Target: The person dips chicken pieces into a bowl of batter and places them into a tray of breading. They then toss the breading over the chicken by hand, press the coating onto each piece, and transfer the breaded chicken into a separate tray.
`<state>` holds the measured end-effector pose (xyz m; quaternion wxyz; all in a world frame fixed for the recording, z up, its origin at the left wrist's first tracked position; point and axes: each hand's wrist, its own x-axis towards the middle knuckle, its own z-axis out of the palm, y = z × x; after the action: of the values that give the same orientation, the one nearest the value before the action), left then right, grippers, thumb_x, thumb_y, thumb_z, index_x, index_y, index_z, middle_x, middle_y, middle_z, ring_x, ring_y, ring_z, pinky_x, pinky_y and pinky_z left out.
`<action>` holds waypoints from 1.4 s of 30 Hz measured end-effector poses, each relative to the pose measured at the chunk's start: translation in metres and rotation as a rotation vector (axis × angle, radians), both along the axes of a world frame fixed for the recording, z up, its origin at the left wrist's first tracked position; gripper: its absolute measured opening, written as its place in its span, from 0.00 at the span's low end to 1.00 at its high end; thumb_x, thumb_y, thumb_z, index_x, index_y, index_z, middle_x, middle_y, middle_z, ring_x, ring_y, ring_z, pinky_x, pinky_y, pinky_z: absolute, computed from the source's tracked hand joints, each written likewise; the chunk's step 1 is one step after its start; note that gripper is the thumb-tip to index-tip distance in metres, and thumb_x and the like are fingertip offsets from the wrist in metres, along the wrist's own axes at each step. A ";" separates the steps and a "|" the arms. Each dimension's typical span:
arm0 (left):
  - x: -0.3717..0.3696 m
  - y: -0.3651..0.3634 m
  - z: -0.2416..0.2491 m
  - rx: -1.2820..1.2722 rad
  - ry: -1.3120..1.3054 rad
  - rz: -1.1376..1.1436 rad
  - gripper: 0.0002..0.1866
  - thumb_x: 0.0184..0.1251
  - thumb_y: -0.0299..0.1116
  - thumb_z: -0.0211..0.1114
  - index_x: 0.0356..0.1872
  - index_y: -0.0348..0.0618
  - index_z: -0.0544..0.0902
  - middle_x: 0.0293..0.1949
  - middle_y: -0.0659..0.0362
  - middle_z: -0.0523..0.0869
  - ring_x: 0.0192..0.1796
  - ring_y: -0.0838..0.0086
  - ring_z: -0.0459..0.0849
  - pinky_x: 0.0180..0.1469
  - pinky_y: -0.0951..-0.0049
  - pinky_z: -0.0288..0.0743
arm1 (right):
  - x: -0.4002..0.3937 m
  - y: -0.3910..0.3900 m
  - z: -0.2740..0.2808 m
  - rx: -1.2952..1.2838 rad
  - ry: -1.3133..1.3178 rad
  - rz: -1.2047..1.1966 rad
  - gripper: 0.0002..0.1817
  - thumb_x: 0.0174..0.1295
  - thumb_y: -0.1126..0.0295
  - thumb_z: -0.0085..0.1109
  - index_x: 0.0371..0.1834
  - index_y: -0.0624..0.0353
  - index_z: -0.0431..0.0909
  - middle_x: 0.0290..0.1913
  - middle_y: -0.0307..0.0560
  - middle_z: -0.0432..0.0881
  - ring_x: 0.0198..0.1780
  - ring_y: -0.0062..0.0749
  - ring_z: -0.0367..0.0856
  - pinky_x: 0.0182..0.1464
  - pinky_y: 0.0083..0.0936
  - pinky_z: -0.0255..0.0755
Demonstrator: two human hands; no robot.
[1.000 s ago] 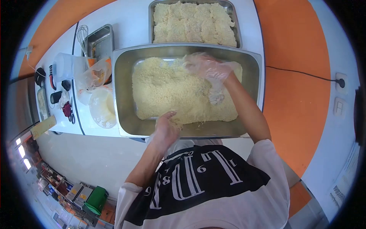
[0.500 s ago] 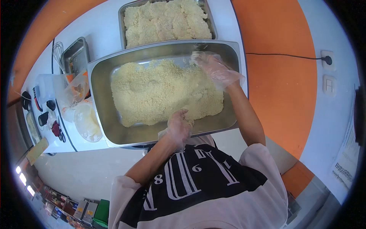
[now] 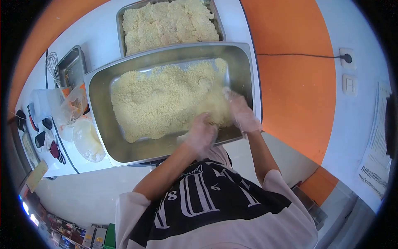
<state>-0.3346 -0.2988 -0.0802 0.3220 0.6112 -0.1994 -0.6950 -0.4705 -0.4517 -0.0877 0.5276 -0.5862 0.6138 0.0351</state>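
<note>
A deep steel pan (image 3: 96, 120) holds a wide bed of pale yellow breadcrumbs (image 3: 153, 103). At its near right corner my left hand (image 3: 202, 132), in a clear plastic glove, reaches over the near rim into the crumbs. Facing it from the right is my gloved right hand (image 3: 241, 112), beside the pan's right wall. Between the two hands a heap of crumbs is blurred by motion; whether a piece of food lies inside it I cannot make out. The fingers of both hands are smeared or partly hidden in the crumbs.
Behind the pan stands a tray (image 3: 121, 31) of crumb-coated pieces (image 3: 170, 23). On the left are a whisk (image 3: 53, 66), a small metal tray (image 3: 71, 68), a plastic bag (image 3: 72, 103) and a round pale bowl (image 3: 88, 139). A cord (image 3: 298, 54) runs to a wall socket.
My right hand has come from the pan's far right corner toward me, nearer my left hand. My left hand has shifted slightly right. Crumbs between them are now stirred up, and the view has shifted.
</note>
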 end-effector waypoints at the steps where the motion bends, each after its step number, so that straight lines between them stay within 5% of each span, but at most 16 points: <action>1: 0.006 0.014 -0.001 -0.173 -0.133 0.032 0.22 0.83 0.39 0.60 0.66 0.33 0.77 0.47 0.49 0.89 0.47 0.62 0.89 0.50 0.62 0.86 | 0.000 0.001 0.005 0.051 -0.182 -0.127 0.39 0.81 0.47 0.56 0.83 0.65 0.67 0.75 0.70 0.78 0.76 0.61 0.76 0.78 0.49 0.67; 2: 0.012 0.024 -0.016 -0.176 -0.134 0.030 0.22 0.83 0.39 0.60 0.66 0.33 0.77 0.47 0.49 0.89 0.47 0.62 0.89 0.50 0.62 0.86 | 0.004 0.000 0.011 0.048 -0.184 -0.129 0.39 0.81 0.47 0.56 0.83 0.65 0.67 0.75 0.70 0.78 0.76 0.61 0.76 0.78 0.49 0.67; 4: 0.019 0.035 -0.044 0.390 0.917 0.885 0.22 0.83 0.37 0.60 0.68 0.32 0.75 0.41 0.51 0.89 0.42 0.63 0.89 0.49 0.61 0.87 | 0.014 -0.001 0.020 -0.234 -0.057 0.196 0.44 0.70 0.59 0.69 0.83 0.72 0.66 0.77 0.68 0.76 0.79 0.58 0.75 0.82 0.43 0.64; 7: 0.021 0.008 -0.007 0.460 0.838 0.966 0.23 0.85 0.38 0.57 0.70 0.32 0.73 0.39 0.49 0.88 0.41 0.61 0.89 0.51 0.59 0.87 | 0.001 0.035 -0.006 -0.345 0.357 0.484 0.38 0.77 0.49 0.61 0.82 0.63 0.68 0.78 0.68 0.74 0.78 0.57 0.74 0.80 0.45 0.66; 10: 0.010 -0.019 0.037 0.491 0.606 0.895 0.21 0.87 0.38 0.52 0.69 0.34 0.76 0.46 0.44 0.89 0.50 0.57 0.89 0.59 0.56 0.85 | 0.014 0.051 0.018 -0.147 0.262 0.495 0.37 0.74 0.50 0.63 0.79 0.61 0.71 0.75 0.69 0.76 0.77 0.57 0.75 0.78 0.46 0.67; 14: -0.057 0.005 -0.162 0.323 0.914 0.876 0.21 0.88 0.40 0.50 0.66 0.36 0.80 0.48 0.43 0.91 0.51 0.53 0.91 0.57 0.52 0.86 | -0.001 0.053 -0.017 0.016 0.064 0.928 0.35 0.73 0.49 0.65 0.75 0.60 0.75 0.71 0.69 0.78 0.74 0.57 0.78 0.73 0.48 0.70; 17: -0.044 0.018 -0.167 0.348 0.618 0.691 0.17 0.83 0.36 0.56 0.61 0.37 0.84 0.51 0.45 0.93 0.52 0.50 0.92 0.55 0.50 0.86 | 0.012 0.051 -0.007 0.257 0.064 0.822 0.39 0.72 0.45 0.65 0.77 0.62 0.74 0.72 0.76 0.74 0.73 0.61 0.77 0.74 0.47 0.69; 20: 0.026 0.060 -0.064 0.067 -0.205 0.026 0.14 0.80 0.33 0.60 0.57 0.37 0.86 0.49 0.44 0.94 0.51 0.51 0.93 0.53 0.51 0.86 | 0.020 0.069 -0.018 -0.110 -0.015 1.029 0.33 0.71 0.44 0.67 0.67 0.61 0.83 0.60 0.63 0.88 0.61 0.53 0.86 0.65 0.46 0.76; 22: 0.059 0.091 -0.028 -0.007 -0.490 -0.116 0.12 0.77 0.31 0.63 0.54 0.37 0.87 0.48 0.44 0.94 0.51 0.52 0.93 0.52 0.51 0.85 | 0.060 0.082 0.023 0.491 -0.103 0.345 0.33 0.70 0.46 0.70 0.65 0.64 0.84 0.58 0.60 0.89 0.57 0.44 0.87 0.60 0.40 0.78; 24: 0.069 0.137 -0.055 0.178 -0.294 0.124 0.14 0.81 0.36 0.60 0.56 0.39 0.87 0.55 0.44 0.90 0.54 0.50 0.89 0.65 0.54 0.82 | 0.091 0.093 0.016 0.511 -0.035 0.418 0.33 0.69 0.48 0.73 0.65 0.66 0.83 0.57 0.57 0.90 0.56 0.42 0.87 0.58 0.38 0.78; 26: 0.119 0.117 0.063 0.009 -0.743 -0.162 0.17 0.81 0.38 0.62 0.59 0.36 0.87 0.62 0.39 0.87 0.62 0.44 0.87 0.70 0.53 0.78 | 0.124 0.097 0.018 0.524 0.042 0.474 0.33 0.68 0.50 0.75 0.64 0.68 0.83 0.55 0.55 0.90 0.54 0.39 0.87 0.56 0.37 0.79; 28: 0.146 0.141 0.054 -0.282 -0.925 -0.058 0.19 0.82 0.37 0.62 0.64 0.36 0.86 0.65 0.38 0.86 0.67 0.42 0.85 0.71 0.54 0.77 | 0.155 0.098 0.040 0.596 -0.363 0.451 0.37 0.68 0.55 0.76 0.71 0.72 0.78 0.64 0.61 0.88 0.62 0.43 0.86 0.64 0.35 0.78; 30: 0.158 0.125 0.080 0.021 -0.866 0.305 0.18 0.81 0.32 0.63 0.66 0.37 0.86 0.66 0.35 0.85 0.69 0.41 0.83 0.73 0.51 0.75 | 0.166 0.109 0.040 0.417 -0.404 0.451 0.37 0.68 0.59 0.76 0.76 0.70 0.76 0.69 0.60 0.85 0.69 0.43 0.83 0.70 0.34 0.75; 33: 0.202 0.119 0.049 -0.629 -1.607 -0.182 0.19 0.82 0.33 0.64 0.67 0.36 0.86 0.67 0.33 0.85 0.71 0.42 0.82 0.72 0.44 0.75 | 0.169 0.096 0.053 0.352 -0.523 0.384 0.40 0.69 0.66 0.75 0.82 0.69 0.69 0.79 0.61 0.77 0.81 0.44 0.73 0.81 0.35 0.66; 36: 0.218 0.090 -0.017 -0.535 -1.779 -0.643 0.25 0.85 0.45 0.61 0.69 0.37 0.86 0.73 0.33 0.80 0.74 0.40 0.80 0.74 0.39 0.71 | 0.144 0.075 0.044 0.404 -0.634 0.246 0.43 0.69 0.71 0.74 0.85 0.71 0.64 0.83 0.63 0.71 0.85 0.49 0.67 0.86 0.38 0.61; 42: 0.233 0.045 -0.068 -0.476 -1.608 -0.434 0.37 0.85 0.59 0.53 0.82 0.43 0.74 0.83 0.41 0.69 0.85 0.42 0.65 0.87 0.35 0.46 | 0.065 0.052 0.038 0.239 -0.617 -0.154 0.38 0.71 0.76 0.71 0.84 0.69 0.67 0.80 0.61 0.75 0.79 0.45 0.74 0.81 0.39 0.67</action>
<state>-0.1019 -0.2542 -0.1481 0.0629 0.7818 -0.6191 -0.0377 -0.4054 -0.3992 -0.0501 0.7545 -0.4552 0.4592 -0.1123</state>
